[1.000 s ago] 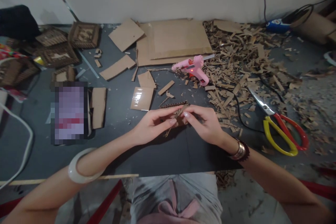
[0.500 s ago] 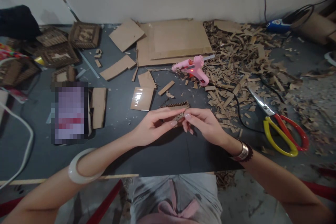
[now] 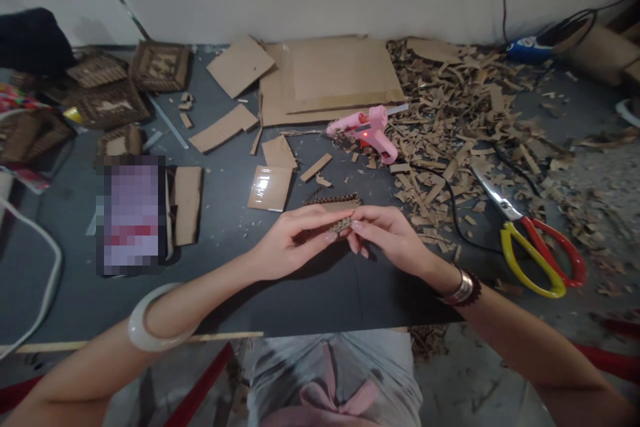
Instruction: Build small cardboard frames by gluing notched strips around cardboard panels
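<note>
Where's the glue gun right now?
In the head view, the pink glue gun lies just below the large cardboard sheet, with cardboard scraps on its right.

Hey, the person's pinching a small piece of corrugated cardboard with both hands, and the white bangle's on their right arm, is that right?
No, the white bangle is on the left arm, not the right; the head view shows it. The rest holds: the left hand and right hand are pinching the small piece of corrugated cardboard.
</note>
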A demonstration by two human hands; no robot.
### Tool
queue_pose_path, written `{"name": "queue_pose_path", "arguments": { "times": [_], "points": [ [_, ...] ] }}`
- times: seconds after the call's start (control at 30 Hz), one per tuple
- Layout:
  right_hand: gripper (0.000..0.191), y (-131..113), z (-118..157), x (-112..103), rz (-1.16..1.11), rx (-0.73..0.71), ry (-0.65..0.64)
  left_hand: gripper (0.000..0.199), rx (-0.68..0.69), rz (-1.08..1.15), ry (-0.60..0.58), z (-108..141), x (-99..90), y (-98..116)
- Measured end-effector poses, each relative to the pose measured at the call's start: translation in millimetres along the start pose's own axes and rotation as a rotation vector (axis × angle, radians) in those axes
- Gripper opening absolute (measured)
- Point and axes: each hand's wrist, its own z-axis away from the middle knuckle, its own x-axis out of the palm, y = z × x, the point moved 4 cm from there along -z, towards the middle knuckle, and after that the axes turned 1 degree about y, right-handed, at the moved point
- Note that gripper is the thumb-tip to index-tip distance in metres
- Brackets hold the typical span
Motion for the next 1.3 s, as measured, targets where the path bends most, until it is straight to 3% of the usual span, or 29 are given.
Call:
{"name": "queue_pose_path", "arguments": {
  "times": [0.2,0.3,0.4,0.47,0.57,0.63,0.83,1.07,1.2,1.3],
  "points": [
    [0.03,2,2,2,0.03,0.01,-0.008,0.035,0.089,-0.137,0.018,3,0.5,2],
    [0.025,-1,4,2,0.134,-0.063,0.015,0.031,0.168,-0.278,0.07,5,0.3,5],
    [0.018,-10,6,1,0.385,-0.267,0.132,0.016,0.182,-0.385,0.286,7,-6.3,9],
    [0.014,-19,10,3,0.593,-0.494,0.212,0.012,0.212,-0.386,0.339,7,-7.4,13],
    [0.013,-23,17,13,0.847,-0.777,0.227,0.022,0.263,-0.328,0.176,5,0.1,15],
    [0.012,-21,19,19,0.968,-0.843,0.195,0.025,0.282,-0.306,0.094,5,4.6,16],
    [0.013,-17,21,24,1.101,-0.845,0.168,0.03,0.283,-0.47,0.017,7,9.7,15],
    [0.014,-18,18,23,1.084,-0.827,0.192,0.031,0.325,-0.735,0.032,7,10.0,17],
    [0.015,-19,17,22,1.066,-0.824,0.255,0.031,0.267,-0.679,0.049,7,7.8,14],
    [0.016,-20,16,16,1.06,-0.804,0.304,0.033,0.119,-0.489,0.081,5,2.2,9]
  ]
}}
